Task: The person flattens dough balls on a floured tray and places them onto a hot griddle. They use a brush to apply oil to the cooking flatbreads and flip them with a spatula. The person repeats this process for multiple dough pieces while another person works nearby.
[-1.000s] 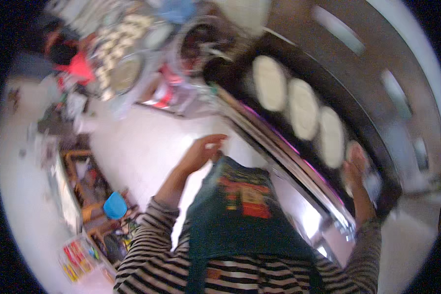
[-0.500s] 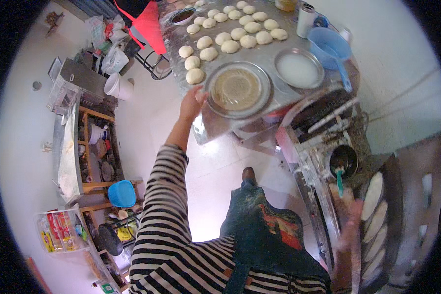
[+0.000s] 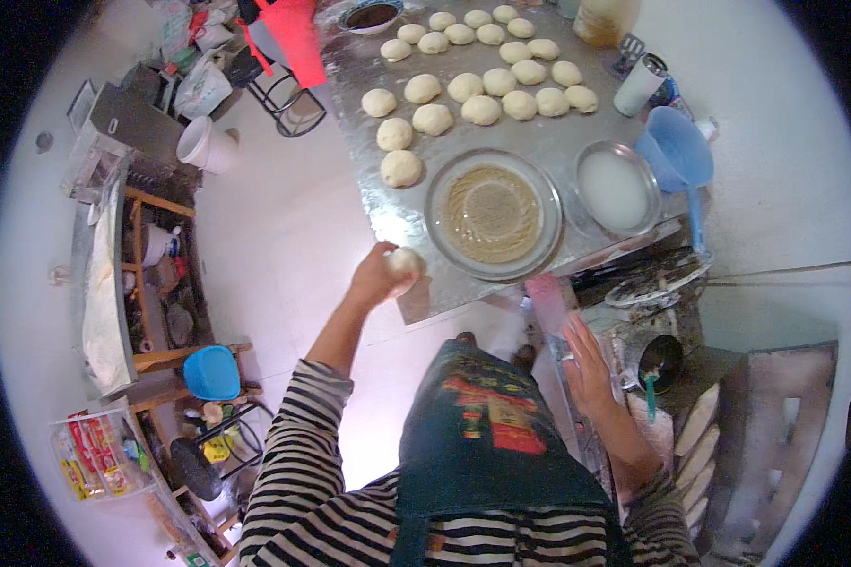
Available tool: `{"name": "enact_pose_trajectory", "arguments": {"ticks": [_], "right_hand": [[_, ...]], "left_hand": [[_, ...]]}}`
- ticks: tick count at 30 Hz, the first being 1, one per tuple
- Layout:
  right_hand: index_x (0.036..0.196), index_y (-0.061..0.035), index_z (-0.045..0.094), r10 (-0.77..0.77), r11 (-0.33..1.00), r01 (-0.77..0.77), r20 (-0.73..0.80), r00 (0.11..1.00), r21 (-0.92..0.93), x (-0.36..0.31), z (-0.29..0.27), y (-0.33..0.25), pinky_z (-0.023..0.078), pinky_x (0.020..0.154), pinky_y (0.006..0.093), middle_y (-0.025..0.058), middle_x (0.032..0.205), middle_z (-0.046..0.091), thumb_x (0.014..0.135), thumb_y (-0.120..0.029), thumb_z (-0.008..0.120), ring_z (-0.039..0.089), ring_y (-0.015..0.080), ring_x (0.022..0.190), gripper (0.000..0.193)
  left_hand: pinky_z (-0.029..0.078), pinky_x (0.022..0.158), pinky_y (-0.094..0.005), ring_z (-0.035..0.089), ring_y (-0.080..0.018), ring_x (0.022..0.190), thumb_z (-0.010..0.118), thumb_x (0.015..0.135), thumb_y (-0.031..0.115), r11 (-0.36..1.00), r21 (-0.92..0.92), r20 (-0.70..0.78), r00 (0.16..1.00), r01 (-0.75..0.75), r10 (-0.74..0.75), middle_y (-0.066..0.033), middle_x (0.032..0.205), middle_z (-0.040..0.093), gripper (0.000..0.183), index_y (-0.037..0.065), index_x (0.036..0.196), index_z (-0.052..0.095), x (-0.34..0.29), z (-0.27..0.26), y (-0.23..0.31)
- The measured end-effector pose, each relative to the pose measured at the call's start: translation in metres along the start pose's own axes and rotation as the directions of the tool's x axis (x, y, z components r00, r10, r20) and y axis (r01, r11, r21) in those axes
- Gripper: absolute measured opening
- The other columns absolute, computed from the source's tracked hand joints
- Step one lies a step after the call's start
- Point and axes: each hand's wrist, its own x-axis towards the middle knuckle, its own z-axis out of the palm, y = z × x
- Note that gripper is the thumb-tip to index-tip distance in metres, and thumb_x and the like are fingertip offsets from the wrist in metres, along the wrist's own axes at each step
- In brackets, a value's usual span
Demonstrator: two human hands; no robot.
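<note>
My left hand is closed around a pale dough ball by the near left corner of the metal table. To its right lies a round metal tray with a wet-looking, tan, grainy layer in it. My right hand, fingers stretched out and holding nothing, hovers in front of the table, beside the stove. Several more dough balls stand in rows across the table. A metal dish of whitish liquid sits right of the tray.
A blue long-handled dipper and a white flask stand at the table's right edge. On the stove is a black pot, with a green-handled utensil nearby. Long pale dough pieces lie at lower right. A stool stands left.
My left hand has come nearer, from beside the tray's left rim, and now holds a dough ball. My right hand has moved up and left from beside the stove. The view has shifted.
</note>
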Motion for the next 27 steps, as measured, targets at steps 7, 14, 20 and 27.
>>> {"name": "enact_pose_trajectory", "arguments": {"ticks": [7,14,20,27], "right_hand": [[0.134,-0.0028,0.032,-0.074,0.967,0.0,-0.276,0.958,-0.257,0.17,-0.048,0.089,0.02,0.107,0.0422,0.0201,0.139,0.029,0.088,-0.022,0.048,0.025,0.0368,0.13,0.053],[0.14,-0.007,0.016,0.378,0.697,-0.24,0.062,0.924,-0.675,0.245,-0.066,0.164,0.017,0.104,0.0546,0.0186,0.145,0.017,0.087,-0.038,0.046,0.014,0.0357,0.134,0.068],[0.137,-0.0042,0.026,-0.095,0.888,-0.012,-0.209,0.973,-0.459,0.235,-0.047,0.119,0.019,0.104,0.0517,0.0199,0.141,0.025,0.087,-0.033,0.047,0.019,0.0376,0.132,0.061],[0.133,-0.0032,0.032,-0.327,0.867,0.303,0.007,0.945,-0.395,0.255,0.056,0.03,0.022,0.104,0.0475,0.017,0.138,0.031,0.086,-0.032,0.049,0.024,0.0335,0.13,0.058]], "left_hand": [[0.048,0.084,-0.0359,0.054,-0.0212,0.1,0.057,0.083,0.015,0.198,-0.973,0.177,0.936,0.12,0.304,-0.0115,0.112,0.052,0.045,0.004,0.122,0.038,0.015,-0.012,0.059],[0.037,0.094,-0.0433,0.046,-0.0337,0.115,0.06,0.077,0.025,0.901,0.112,-0.07,0.901,-0.419,0.428,-0.0176,0.124,0.048,0.063,0.004,0.13,0.035,0.067,0.063,0.127],[0.011,0.107,-0.0501,0.012,-0.0317,0.135,0.049,0.083,0.045,0.787,0.475,-0.033,0.885,-0.394,0.464,-0.0156,0.145,0.018,0.073,0.004,0.137,0.024,0.045,0.138,0.136],[0.043,0.074,-0.0267,0.057,-0.0183,0.088,0.049,0.072,0.002,0.438,-0.856,-0.391,0.897,-0.274,-0.204,-0.0104,0.1,0.06,0.035,0.0,0.106,0.056,0.064,0.06,0.108]]}}
